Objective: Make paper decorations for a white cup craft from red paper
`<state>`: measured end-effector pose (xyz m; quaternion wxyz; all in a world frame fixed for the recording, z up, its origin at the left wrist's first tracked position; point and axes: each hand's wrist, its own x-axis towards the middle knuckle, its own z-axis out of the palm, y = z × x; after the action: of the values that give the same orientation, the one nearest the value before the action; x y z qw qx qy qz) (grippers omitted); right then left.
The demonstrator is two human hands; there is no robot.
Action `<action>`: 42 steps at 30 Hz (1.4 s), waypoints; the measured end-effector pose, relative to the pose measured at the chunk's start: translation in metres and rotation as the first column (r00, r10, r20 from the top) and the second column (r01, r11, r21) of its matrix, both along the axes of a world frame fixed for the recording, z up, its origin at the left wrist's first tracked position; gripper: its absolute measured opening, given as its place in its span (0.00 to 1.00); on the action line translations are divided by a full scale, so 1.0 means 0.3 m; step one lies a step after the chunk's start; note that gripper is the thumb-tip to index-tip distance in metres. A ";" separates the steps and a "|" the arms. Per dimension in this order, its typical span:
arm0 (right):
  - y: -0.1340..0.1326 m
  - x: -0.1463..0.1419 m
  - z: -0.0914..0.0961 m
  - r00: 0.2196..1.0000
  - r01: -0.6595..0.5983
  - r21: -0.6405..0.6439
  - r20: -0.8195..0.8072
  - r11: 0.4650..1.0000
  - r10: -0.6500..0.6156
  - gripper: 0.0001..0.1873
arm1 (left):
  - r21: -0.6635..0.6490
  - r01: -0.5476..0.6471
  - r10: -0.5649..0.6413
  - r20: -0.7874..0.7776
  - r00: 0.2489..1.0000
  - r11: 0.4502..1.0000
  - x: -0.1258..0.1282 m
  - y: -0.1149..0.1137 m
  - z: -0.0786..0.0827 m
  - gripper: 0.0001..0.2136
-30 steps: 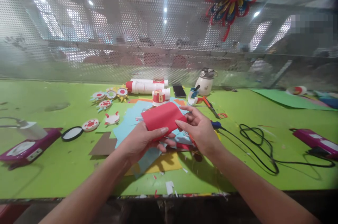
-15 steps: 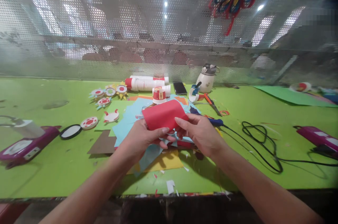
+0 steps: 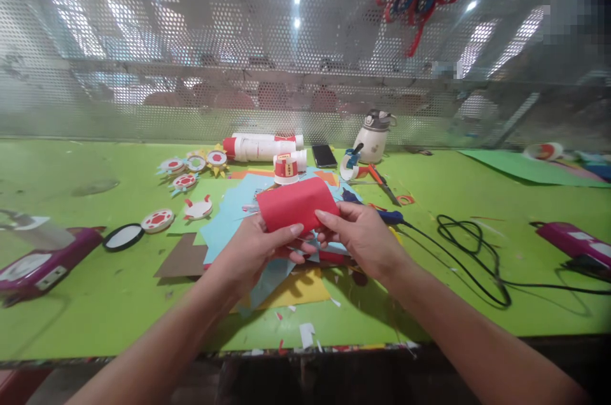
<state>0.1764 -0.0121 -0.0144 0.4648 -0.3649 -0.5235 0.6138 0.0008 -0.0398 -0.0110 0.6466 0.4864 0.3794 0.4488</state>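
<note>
Looks forward and down from the wearer's head, close above the bare left hand and bare right hand, then across the flat, bright-green tabletop to the upright, grey, perforated screen behind.

surface: green, small paper scraps scattered along front edge. left side: purple power strip; black-rimmed disc, red-spotted white disc just beside it. centre: overlapping light-blue paper sheets, brown sheet to their left, yellow sheet in front. rear: stacked paper cups on their side, black smartphone, upright white bottle. right side: loosely looped black cable, second purple power strip; large green sheet towards back.
</note>
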 end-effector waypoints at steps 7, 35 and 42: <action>0.005 0.002 -0.008 1.000 0.009 0.001 -0.014 1.000 -0.009 0.12 | -0.157 0.013 -0.015 -0.012 1.000 0.988 -0.001 0.000 -0.005 0.13; 0.001 0.005 -0.003 0.996 -0.026 -0.038 -0.086 0.999 0.023 0.11 | -0.095 -0.064 0.059 -0.050 0.997 0.993 0.004 0.002 -0.016 0.11; 0.000 0.013 0.004 0.993 -0.065 -0.058 -0.101 0.996 0.059 0.11 | -0.079 -0.075 0.070 -0.058 0.996 0.994 0.010 -0.002 -0.008 0.09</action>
<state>0.1804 -0.0122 -0.0132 0.4595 -0.3319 -0.4918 0.6610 0.0036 -0.0405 -0.0132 0.6382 0.4580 0.4324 0.4426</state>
